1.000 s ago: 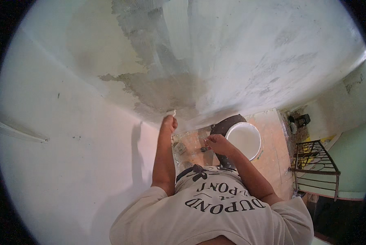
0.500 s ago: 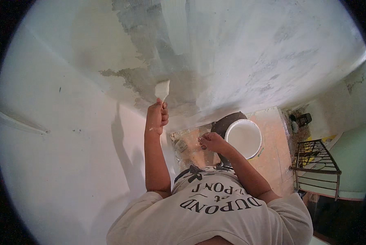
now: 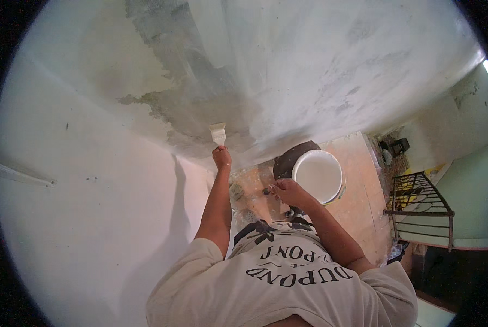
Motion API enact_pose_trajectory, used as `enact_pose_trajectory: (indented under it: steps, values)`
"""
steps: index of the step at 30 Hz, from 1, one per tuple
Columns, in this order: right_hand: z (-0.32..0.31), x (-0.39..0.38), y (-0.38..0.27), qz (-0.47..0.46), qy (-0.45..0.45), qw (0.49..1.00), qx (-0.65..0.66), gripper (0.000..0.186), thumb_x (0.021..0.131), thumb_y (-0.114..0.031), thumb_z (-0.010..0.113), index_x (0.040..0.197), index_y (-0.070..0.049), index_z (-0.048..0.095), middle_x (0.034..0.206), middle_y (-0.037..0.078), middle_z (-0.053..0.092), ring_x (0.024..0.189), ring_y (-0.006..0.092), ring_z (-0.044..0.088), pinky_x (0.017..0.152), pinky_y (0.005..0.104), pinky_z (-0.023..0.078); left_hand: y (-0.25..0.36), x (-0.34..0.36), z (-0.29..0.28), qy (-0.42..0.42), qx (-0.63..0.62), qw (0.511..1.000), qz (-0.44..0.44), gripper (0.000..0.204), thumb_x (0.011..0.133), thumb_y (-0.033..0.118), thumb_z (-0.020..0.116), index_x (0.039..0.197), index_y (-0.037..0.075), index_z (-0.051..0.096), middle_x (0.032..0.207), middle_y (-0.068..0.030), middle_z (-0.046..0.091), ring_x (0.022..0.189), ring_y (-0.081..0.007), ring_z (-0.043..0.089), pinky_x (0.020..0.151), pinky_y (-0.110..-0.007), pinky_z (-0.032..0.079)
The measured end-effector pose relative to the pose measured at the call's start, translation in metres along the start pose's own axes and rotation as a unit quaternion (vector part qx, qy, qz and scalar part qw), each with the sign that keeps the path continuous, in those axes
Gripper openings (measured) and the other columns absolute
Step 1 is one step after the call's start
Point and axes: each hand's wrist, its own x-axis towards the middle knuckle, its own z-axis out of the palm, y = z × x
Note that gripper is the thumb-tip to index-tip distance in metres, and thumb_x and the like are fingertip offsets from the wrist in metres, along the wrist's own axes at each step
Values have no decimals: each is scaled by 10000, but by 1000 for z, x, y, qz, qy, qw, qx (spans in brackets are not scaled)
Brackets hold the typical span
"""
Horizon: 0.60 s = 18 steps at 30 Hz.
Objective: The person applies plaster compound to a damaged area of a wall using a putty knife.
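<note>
My left hand (image 3: pixel 221 157) is closed on a flat, white-coated brush or scraper (image 3: pixel 217 132), its broad head at a rough grey patch (image 3: pixel 241 109) low on the whitish wall (image 3: pixel 331 65); whether it touches is unclear. My right hand (image 3: pixel 287 191) is curled in front of the white bucket (image 3: pixel 339 177), fingertips drawn together; what, if anything, they hold is too small to make out. Behind that bucket, which has a pale interior, is a dark rounded container or object (image 3: pixel 285 162).
A plain wall (image 3: pixel 75 212) meets the patched wall at my left. Stained floor tiles (image 3: pixel 353 174) lie under the bucket. At the right are a dark metal railing (image 3: pixel 421 215), a small black object (image 3: pixel 398 146) among debris, and a pale green surface (image 3: pixel 470 185).
My left hand rose with the tool, then came slightly back down, the tool's head now less tilted. My right hand stays near the bucket. The whole view has shifted a little.
</note>
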Motion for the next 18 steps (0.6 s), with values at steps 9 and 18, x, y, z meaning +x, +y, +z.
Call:
enact_pose_trajectory:
  steps: [9,18]
  values:
    - [-1,-19,14,17,8,999,43,330,916,-313,500,903,0,607,757,26,603,699,104,558,584,259,457,-63,1,-9,-109,-122,752,-638,348,850,242,386,515,152,351,432,31,293,324,-111,200,320,-268,153]
    - [-11,-24,12,10,35,999,19,313,914,-291,502,865,2,603,739,31,596,687,103,544,613,262,445,74,-38,18,-91,-32,930,-355,347,897,332,429,645,95,434,481,-22,393,357,-142,377,297,-276,237]
